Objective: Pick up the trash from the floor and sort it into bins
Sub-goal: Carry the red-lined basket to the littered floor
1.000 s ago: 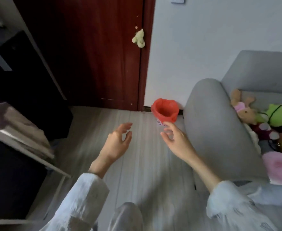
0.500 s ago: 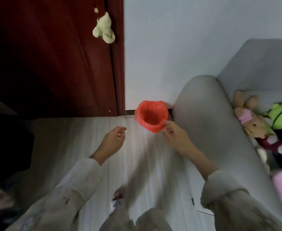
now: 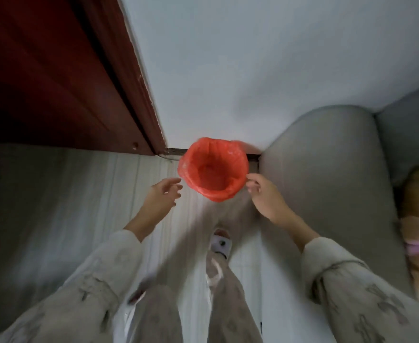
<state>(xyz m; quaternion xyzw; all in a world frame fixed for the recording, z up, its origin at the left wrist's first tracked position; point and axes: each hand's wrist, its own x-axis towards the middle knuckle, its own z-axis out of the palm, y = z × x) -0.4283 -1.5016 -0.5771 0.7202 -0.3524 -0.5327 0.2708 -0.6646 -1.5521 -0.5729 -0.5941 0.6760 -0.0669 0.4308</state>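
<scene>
Bin [image 3: 213, 169] stands against the wall [image 3: 253, 70], between door [image 3: 42, 82] and sofa arm [image 3: 327, 169]

Bin [image 3: 213, 169] hemmed by wall [image 3: 228, 70] and sofa arm [image 3: 327, 174].

Left hand [image 3: 162, 195]: your fingers are loose and spread, reaching forward, holding nothing.
Right hand [image 3: 265, 196]: your thumb and fingertips are pretty much pinched together out front; can't tell if they're gripping anything.
Arms: both stretched forward, pale sleeves down to your wrists.
</scene>
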